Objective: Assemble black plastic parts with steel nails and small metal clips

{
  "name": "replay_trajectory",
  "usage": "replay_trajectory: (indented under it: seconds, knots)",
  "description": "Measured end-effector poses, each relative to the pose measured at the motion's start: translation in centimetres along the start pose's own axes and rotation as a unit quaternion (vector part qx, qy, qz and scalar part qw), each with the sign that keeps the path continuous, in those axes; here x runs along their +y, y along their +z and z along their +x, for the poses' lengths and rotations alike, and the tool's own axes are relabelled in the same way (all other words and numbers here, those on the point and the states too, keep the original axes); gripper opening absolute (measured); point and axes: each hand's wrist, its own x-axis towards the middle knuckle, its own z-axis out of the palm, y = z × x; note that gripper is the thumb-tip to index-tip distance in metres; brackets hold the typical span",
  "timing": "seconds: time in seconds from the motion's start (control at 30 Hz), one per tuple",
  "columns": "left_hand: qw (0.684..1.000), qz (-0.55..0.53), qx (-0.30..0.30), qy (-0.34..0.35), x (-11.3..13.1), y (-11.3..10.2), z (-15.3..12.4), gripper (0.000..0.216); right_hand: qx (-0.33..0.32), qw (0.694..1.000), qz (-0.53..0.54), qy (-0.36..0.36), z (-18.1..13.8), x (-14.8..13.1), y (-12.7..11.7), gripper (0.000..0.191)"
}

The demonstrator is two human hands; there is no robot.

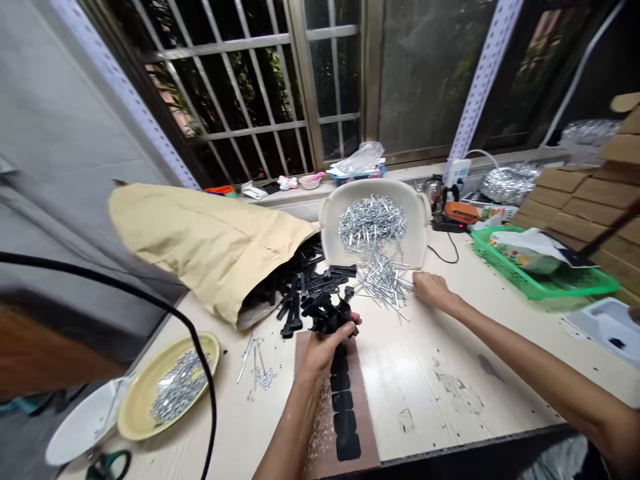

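My left hand [323, 350] is closed around a bunch of black plastic parts [327, 313], held above a brown strip [367, 400] on the table. My right hand [433, 290] rests at the right edge of a pile of thin metal rods [385, 283], its fingers curled together. Whatever is between those fingertips is hidden. The rods spill out of a tipped white tub [330, 233], which holds many more. More black plastic parts [295, 300] lie at the mouth of a large paper sack [210, 240]. Black square pads [345, 422] run in a row along the brown strip.
A yellow bowl of small metal pieces [127, 410] and a white plate [75, 427] stand at left, near green-handled scissors [117, 467]. A black cable [187, 323] hangs across the left foreground. A green basket [550, 290] and cardboard boxes [575, 217] occupy the right.
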Motion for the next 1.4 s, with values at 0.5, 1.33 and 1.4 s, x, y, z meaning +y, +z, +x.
replay_trajectory:
  seconds: [0.5, 1.33, 1.4]
  knots:
    - [0.935, 0.324, 0.018, 0.147, -0.9, -2.7, 1.0, 0.018, 0.242, 0.840, 0.164, -0.457, -8.4, -8.9, -12.6, 0.024]
    - [0.930, 0.343, -0.031, 0.124, 1.3, -0.9, -0.2, 0.017, 0.046, 0.788, 0.421, -0.447, -8.6, -13.0, -11.7, 0.015]
    - [0.929, 0.348, -0.026, 0.125, 1.1, -0.9, 0.1, 0.016, 0.049, 0.781, 0.400, -0.476, -8.3, -12.6, -11.5, 0.015]
